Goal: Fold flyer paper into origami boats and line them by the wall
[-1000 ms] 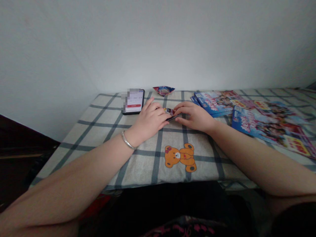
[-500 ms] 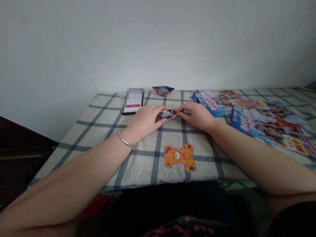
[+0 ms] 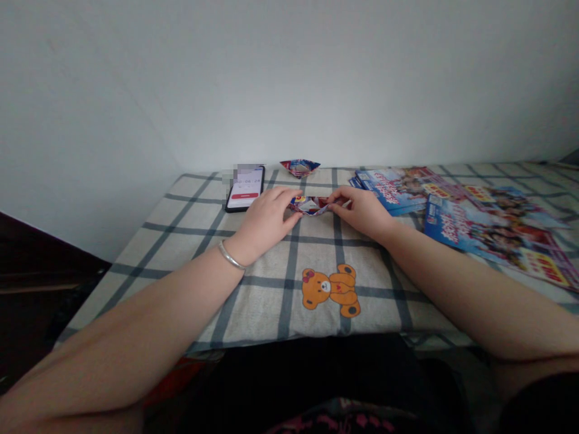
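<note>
A small folded piece of coloured printed paper (image 3: 312, 205) is stretched between my two hands just above the checked cloth (image 3: 271, 283). My left hand (image 3: 266, 218), with a silver bangle on its wrist, pinches the paper's left end. My right hand (image 3: 362, 211) pinches its right end with thumb and fingers. A finished folded paper boat (image 3: 299, 166) of the same printed paper stands farther back near the wall.
A phone (image 3: 245, 187) with a lit screen lies at the back left of the hands. Glossy printed sheets (image 3: 474, 220) are spread over the right side of the cloth. An orange bear is printed on the cloth near the front edge. A white wall rises behind.
The folded paper, a compact piece between close hands a second ago, is now pulled out wider. Both hands have moved slightly apart and a little farther from me.
</note>
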Demonstrator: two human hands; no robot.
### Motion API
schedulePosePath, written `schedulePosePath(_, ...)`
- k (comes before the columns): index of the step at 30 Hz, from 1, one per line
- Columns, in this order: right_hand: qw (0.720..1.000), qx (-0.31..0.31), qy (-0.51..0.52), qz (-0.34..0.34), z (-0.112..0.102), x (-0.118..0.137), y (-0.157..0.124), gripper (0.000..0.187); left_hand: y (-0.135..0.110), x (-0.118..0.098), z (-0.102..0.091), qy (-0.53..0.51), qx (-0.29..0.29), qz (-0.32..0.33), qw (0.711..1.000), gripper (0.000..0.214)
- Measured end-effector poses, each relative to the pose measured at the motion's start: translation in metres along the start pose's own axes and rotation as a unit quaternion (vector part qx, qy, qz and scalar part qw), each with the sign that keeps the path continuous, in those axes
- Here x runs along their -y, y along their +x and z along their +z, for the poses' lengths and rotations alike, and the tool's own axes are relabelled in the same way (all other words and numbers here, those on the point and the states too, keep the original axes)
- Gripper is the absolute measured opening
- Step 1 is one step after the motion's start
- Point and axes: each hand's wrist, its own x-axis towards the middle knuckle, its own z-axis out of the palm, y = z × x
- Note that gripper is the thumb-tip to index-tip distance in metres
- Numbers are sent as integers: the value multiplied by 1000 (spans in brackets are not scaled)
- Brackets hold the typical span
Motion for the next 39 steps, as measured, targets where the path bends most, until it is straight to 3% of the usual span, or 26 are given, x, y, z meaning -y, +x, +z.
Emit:
schedulePosePath(5,998,-22,-59,31,-7,0,2,19,-2,-3,0,23,-50,3,998,48)
schedulePosePath(11,966,-69,-223,110,-28,-1,9,27,-2,-6,0,48,21,46,998,34)
schedulePosePath(14,957,-55,-255,130,-33,0,14,29,-1,-5,3,65,55,61,995,34)
schedulePosePath(22,960,24,-266,86,-24,1,46,32,0,-3,6,67,110,70,989,30)
schedulePosePath(32,970,-8,-225,95,6,-6,86,32,2,-7,3,91,131,74,984,32)
schedulePosePath(39,978,-5,-188,86,14,-13,96,34,1,-6,4,94,122,78,985,32)
